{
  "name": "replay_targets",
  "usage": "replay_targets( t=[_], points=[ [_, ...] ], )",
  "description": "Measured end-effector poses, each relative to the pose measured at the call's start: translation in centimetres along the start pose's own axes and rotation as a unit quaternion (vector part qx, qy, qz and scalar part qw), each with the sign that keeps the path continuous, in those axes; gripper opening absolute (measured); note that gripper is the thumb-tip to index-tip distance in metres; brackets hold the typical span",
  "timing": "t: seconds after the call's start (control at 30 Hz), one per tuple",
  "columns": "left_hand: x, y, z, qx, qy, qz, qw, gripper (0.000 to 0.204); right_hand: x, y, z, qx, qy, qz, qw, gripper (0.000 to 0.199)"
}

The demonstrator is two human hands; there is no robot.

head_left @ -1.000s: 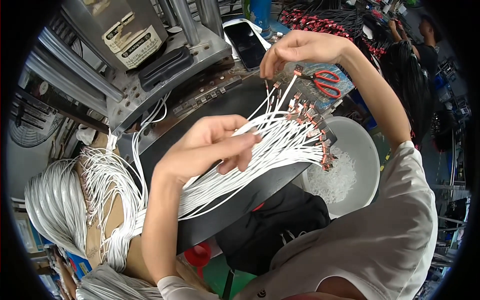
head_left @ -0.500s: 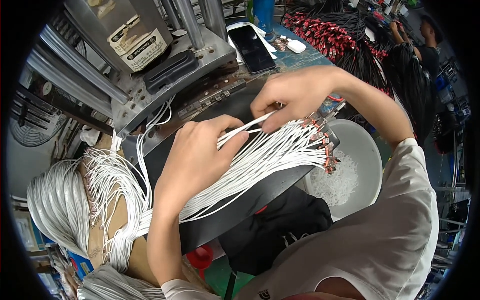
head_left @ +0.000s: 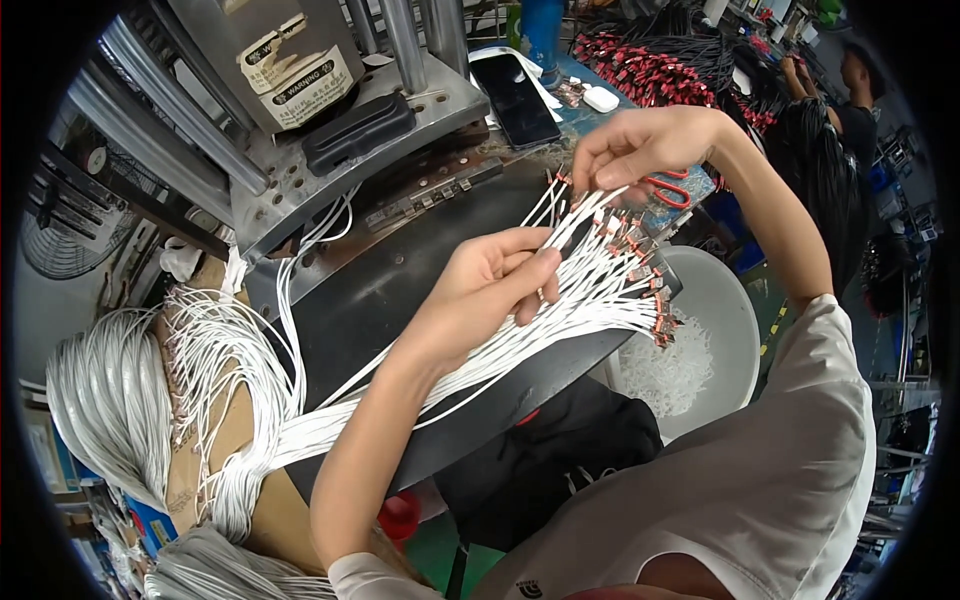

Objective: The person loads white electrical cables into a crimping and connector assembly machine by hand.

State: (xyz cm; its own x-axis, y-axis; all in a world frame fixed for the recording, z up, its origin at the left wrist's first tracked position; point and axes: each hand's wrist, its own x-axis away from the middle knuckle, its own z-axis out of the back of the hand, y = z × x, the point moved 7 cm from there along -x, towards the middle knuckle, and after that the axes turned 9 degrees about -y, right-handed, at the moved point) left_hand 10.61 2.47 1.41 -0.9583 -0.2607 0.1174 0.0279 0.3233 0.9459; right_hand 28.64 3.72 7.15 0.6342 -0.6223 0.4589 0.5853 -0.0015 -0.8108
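Head view. Left hand [head_left: 478,290], centre: thumb and fingers closed on white cables [head_left: 574,222]. Right hand [head_left: 658,148], upper right: fingertips pinched near their ends. Cable bundle [head_left: 596,298], right of centre, connectors [head_left: 660,322] toward grey bin [head_left: 742,340]: a slack pinch might drop strands in. Red-handled scissors [head_left: 674,188], beside right hand: possible snag for loose ends.

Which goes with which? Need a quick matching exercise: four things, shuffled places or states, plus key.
Things:
1. Phone
2. Grey tub
3. White cables
4. Black cables

Places or states:
A. Some held between the left hand's thumb and fingers
B. Red-ended, heaped beyond the right hand
C. Dark screen facing up
D. Contains whitish scraps

Pairs: 1-C, 2-D, 3-A, 4-B
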Motion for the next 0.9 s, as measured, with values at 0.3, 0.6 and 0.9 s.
replay_targets(
  t=[0.3, 0.6, 0.9],
  points=[
    [-0.4, -1.9, 1.2, 0.075, 0.128, -0.045, 0.988, 0.026, -7.6, -0.4, 0.1, -0.036, 0.165, 0.072, 0.983, 0.043],
    [5.2, -2.0, 5.1, 0.055, 0.222, -0.007, 0.973, 0.022, -13.3, 1.8, -1.2, 0.400, 0.325, -0.039, 0.856, 0.052],
    [5.4, -3.4, 6.5, 0.068, 0.250, -0.028, 0.965, 0.022, -11.5, 0.6, -2.3, 0.136, 0.278, -0.029, 0.951, 0.032]
  ],
)
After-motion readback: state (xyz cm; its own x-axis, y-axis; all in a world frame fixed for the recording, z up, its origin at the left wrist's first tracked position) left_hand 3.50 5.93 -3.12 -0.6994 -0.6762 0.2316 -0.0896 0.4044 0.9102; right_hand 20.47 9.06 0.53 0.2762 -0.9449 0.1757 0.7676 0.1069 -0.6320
